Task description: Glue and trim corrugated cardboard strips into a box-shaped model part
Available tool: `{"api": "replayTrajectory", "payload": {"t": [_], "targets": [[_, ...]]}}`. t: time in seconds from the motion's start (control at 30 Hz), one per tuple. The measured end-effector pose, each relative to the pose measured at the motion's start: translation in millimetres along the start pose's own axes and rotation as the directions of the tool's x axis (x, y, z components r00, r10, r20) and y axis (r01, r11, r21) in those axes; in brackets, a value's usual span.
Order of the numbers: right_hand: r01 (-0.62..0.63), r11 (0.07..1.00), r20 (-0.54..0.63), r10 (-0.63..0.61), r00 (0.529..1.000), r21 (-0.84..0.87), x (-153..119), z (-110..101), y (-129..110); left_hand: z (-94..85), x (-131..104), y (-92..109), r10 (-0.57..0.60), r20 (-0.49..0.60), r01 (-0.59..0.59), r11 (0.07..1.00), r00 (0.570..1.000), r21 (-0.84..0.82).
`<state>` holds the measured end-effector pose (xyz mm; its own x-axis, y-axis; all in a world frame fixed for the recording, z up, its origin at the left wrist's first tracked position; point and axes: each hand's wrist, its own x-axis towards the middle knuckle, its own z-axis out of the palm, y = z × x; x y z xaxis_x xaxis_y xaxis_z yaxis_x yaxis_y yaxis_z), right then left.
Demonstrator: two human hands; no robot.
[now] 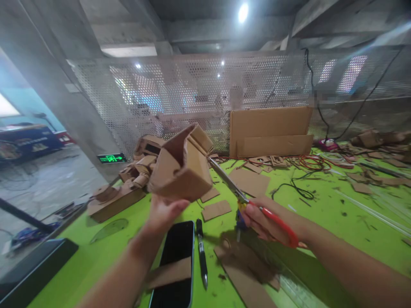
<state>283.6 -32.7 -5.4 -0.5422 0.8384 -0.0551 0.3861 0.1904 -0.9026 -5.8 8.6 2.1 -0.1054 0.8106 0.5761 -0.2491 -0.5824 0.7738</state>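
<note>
A folded cardboard box with an open, angular top is held up left of centre by my left hand, which grips it from below. My right hand is closed around red-handled scissors. The metal blades point up and left, with their tip close to the box's right edge; whether they touch it cannot be made out. Something blue and yellow shows beside my right fingers, partly hidden.
On the green table lie a phone under a cardboard strip, a black pen and many cardboard scraps. Cardboard constructions stand left. Behind are a large cardboard panel, cables and a perforated screen.
</note>
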Motion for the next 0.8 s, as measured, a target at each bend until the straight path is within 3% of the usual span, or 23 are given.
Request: {"api": "replayTrajectory", "payload": {"t": [0.07, 0.13, 0.27, 0.43, 0.6, 0.8], "targets": [[0.054, 0.997, 0.114, -0.06, 0.992, 0.051, -2.0, -6.9, 4.3, 4.9, 4.6, 6.4, -0.023, 0.006, 0.023, 0.995, 1.0, -0.092], [0.101, 0.989, 0.197, -0.122, 0.973, 0.112, -4.3, -13.4, 7.6, 9.8, 8.6, 14.0, -0.131, 0.065, 0.145, 0.939, 0.989, -0.311], [0.127, 0.974, 0.277, -0.177, 0.944, 0.189, -11.3, -23.4, 7.1, 10.9, 13.7, 25.0, -0.191, 0.02, 0.175, 0.848, 0.981, -0.5], [0.019, 0.994, 0.341, -0.054, 0.939, 0.105, -21.0, -32.8, -5.6, 2.2, 19.8, 26.2, -0.307, 0.117, 0.319, 0.772, 0.945, -0.55], [-0.018, 0.999, 0.317, 0.008, 0.948, 0.031, -23.1, -33.5, -14.7, 5.5, 20.3, 23.4, -0.344, 0.035, 0.308, 0.787, 0.938, -0.534], [-0.063, 0.998, 0.268, 0.063, 0.961, -0.006, -25.0, -31.5, -18.1, 7.5, 19.2, 20.7, -0.332, 0.049, 0.314, 0.821, 0.942, -0.477]]}}
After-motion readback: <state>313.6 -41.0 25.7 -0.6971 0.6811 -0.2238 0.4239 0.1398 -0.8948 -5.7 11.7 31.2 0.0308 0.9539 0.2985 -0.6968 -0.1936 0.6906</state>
